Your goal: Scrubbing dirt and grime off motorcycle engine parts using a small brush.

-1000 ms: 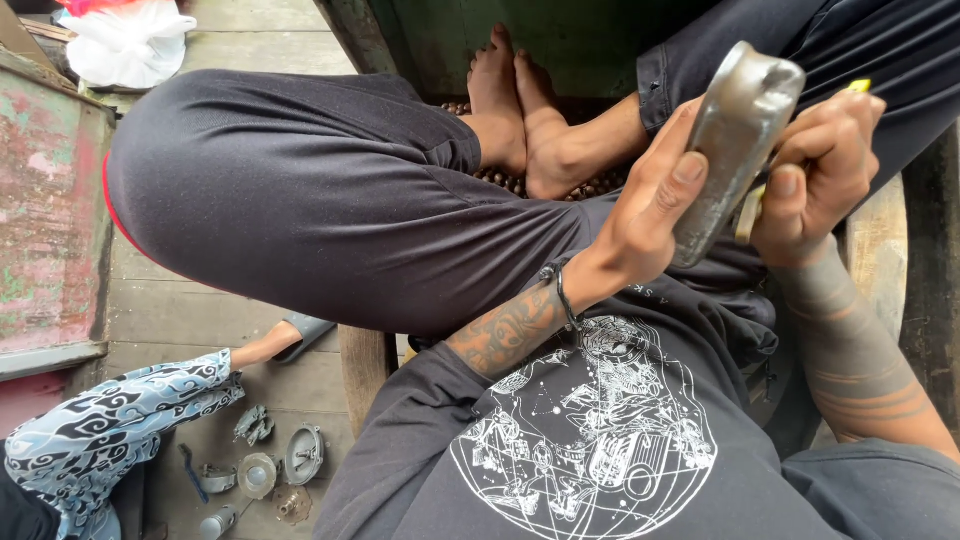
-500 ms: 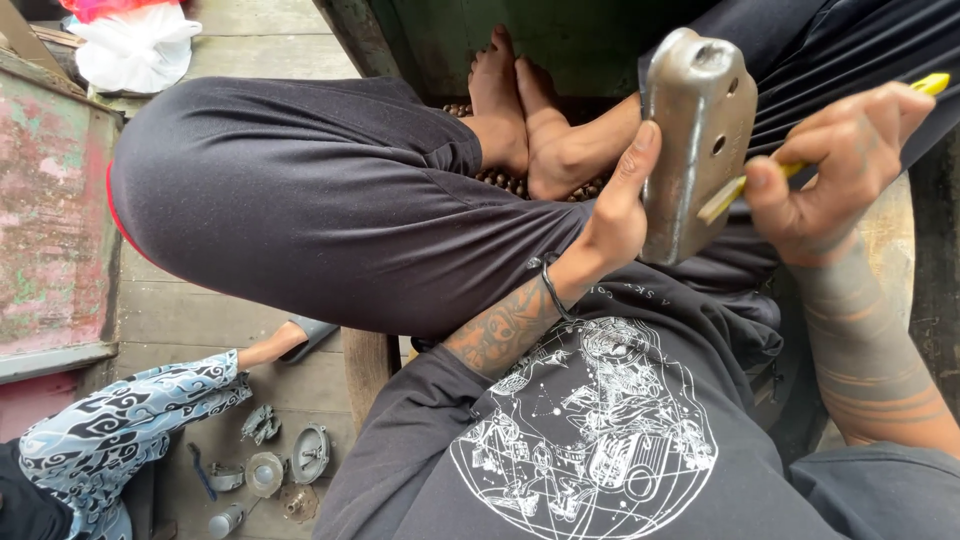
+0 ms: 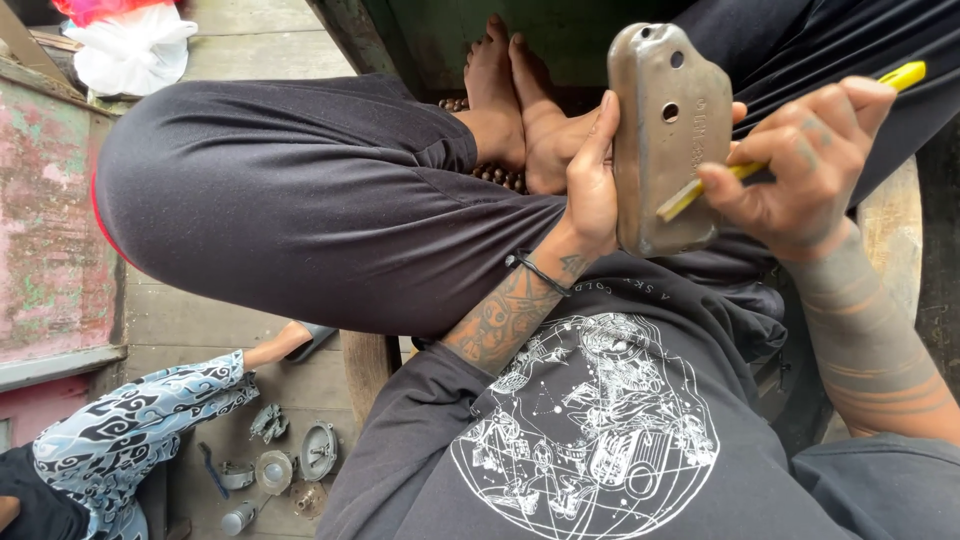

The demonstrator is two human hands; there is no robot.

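- At the far left stands a worn panel (image 3: 45, 210) painted pink and green, its paint flaking; no sign or label shows on it.
- Above it, in the top left corner, lies a white plastic bag (image 3: 135, 50) with a red one tucked behind it.
- Bottom left, another person's leg in blue and white patterned cloth (image 3: 140, 425) rests on the wooden floor, and just beside it lie small grey metal parts (image 3: 290, 460), round and ring-shaped.
- The person's own knee in dark trousers (image 3: 290, 190) fills the middle, with the bare feet (image 3: 520, 110) crossed beyond it.
- The left hand (image 3: 590, 185) is clamped on the left edge of a grey metal cover (image 3: 665, 140), holding it upright above the lap; the cover is oblong with rounded corners, two small holes and faint raised marking along one side.
- The right hand (image 3: 800, 150) is closed on a yellow tool (image 3: 735, 170), whose tip touches the cover's lower right edge.
- Below, the dark shirt carries a round white line print (image 3: 590, 440).
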